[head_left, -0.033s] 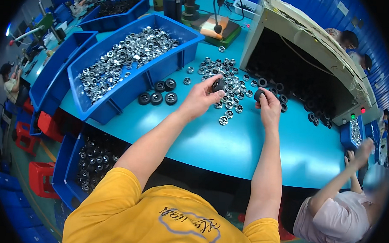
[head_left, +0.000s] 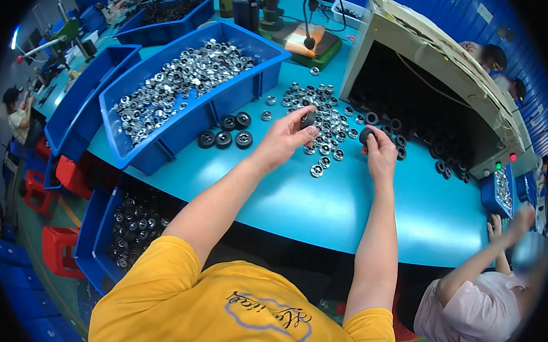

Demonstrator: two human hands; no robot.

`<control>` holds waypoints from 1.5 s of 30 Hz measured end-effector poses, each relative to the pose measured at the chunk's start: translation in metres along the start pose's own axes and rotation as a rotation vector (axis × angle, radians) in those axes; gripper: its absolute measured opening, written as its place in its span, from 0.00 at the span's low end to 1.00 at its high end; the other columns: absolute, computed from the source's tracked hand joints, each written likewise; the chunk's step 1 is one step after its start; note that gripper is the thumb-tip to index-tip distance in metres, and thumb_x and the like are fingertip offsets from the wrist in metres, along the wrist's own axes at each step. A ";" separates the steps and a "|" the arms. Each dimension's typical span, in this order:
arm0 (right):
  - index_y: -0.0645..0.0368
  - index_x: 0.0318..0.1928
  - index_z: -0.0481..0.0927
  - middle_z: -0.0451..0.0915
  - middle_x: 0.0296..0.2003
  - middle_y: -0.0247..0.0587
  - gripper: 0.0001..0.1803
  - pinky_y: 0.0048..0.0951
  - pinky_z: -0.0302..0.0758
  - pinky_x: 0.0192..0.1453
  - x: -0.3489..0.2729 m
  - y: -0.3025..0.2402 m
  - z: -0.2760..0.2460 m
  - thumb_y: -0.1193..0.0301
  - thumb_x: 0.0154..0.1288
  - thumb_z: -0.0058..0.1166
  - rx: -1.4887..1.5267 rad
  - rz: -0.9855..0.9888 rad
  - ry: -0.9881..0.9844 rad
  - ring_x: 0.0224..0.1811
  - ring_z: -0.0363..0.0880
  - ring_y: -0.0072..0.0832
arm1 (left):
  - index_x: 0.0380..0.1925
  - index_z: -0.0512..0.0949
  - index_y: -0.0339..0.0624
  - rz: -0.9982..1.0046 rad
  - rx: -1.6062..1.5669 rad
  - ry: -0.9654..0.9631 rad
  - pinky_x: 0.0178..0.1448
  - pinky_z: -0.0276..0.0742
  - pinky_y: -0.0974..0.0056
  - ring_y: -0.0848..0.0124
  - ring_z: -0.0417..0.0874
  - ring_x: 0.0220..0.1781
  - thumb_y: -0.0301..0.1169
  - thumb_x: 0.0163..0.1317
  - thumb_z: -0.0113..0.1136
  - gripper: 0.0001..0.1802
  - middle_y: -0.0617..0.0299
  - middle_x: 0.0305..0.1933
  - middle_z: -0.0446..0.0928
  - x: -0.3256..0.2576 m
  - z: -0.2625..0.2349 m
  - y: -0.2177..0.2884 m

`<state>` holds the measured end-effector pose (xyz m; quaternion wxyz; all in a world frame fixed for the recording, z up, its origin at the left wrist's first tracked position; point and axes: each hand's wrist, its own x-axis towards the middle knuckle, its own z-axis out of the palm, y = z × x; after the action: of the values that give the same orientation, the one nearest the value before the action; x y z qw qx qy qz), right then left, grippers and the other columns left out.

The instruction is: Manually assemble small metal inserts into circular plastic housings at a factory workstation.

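Two small black rubber wheels are in hand above the curved teal worktable (head_left: 322, 204). One small black rubber wheel (head_left: 308, 119) is pinched between the thumb and fingertips of the left hand (head_left: 286, 137); a second black rubber wheel (head_left: 367, 135) is clamped by the curled fingers of the right hand (head_left: 380, 155). Both hands are thus closed on their parts, and both are held just over the scattered pile of small silver metal hub rings (head_left: 317, 114) lying loose on the table. For a clean pick, each wheel is best gripped by its rim, so that the bore is left free, and the hands are best kept low over the pile so that a dropped part stays on the table. Care is advised near the table's front edge, where loose rings lie close to it. The left forearm is extended diagonally forward from the lower edge, the wrist slightly raised, fingers pointing toward the beige hooded machine housing (head_left: 429, 55). The right forearm is held nearly straight ahead, the wrist bent down over its wheel. To the left, four finished black wheels (head_left: 225, 131) stand in a cluster beside the large blue plastic bin of silver rings (head_left: 228, 100). More black wheels (head_left: 412, 138) lie at the mouth of the housing.
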<state>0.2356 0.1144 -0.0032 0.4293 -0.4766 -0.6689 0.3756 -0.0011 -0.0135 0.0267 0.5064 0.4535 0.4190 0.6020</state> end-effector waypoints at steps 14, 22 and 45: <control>0.57 0.50 0.86 0.84 0.30 0.36 0.13 0.23 0.74 0.36 -0.001 0.034 -0.001 0.70 0.67 0.60 -0.158 -0.106 0.133 0.27 0.76 0.19 | 0.63 0.70 0.37 -0.190 -0.770 -0.210 0.55 0.81 0.58 0.66 0.82 0.48 0.53 0.76 0.47 0.31 0.51 0.52 0.80 -0.038 -0.025 -0.027; 0.58 0.50 0.86 0.83 0.28 0.33 0.13 0.23 0.73 0.36 0.004 0.039 0.001 0.68 0.67 0.62 -0.138 -0.123 0.134 0.27 0.75 0.18 | 0.63 0.70 0.36 -0.210 -0.800 -0.196 0.53 0.81 0.60 0.66 0.82 0.46 0.54 0.76 0.46 0.32 0.53 0.49 0.80 -0.030 -0.031 -0.029; 0.58 0.50 0.86 0.85 0.30 0.35 0.14 0.23 0.76 0.39 0.005 0.047 0.000 0.67 0.67 0.63 -0.192 -0.091 0.091 0.29 0.78 0.19 | 0.59 0.75 0.37 -0.207 -0.626 -0.084 0.51 0.80 0.61 0.70 0.81 0.45 0.50 0.76 0.50 0.27 0.57 0.46 0.80 -0.044 -0.034 -0.016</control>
<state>0.2497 0.1311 -0.0450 0.4281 -0.5013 -0.7026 0.2680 -0.0270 -0.0560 -0.0024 0.6965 0.2555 0.2362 0.6276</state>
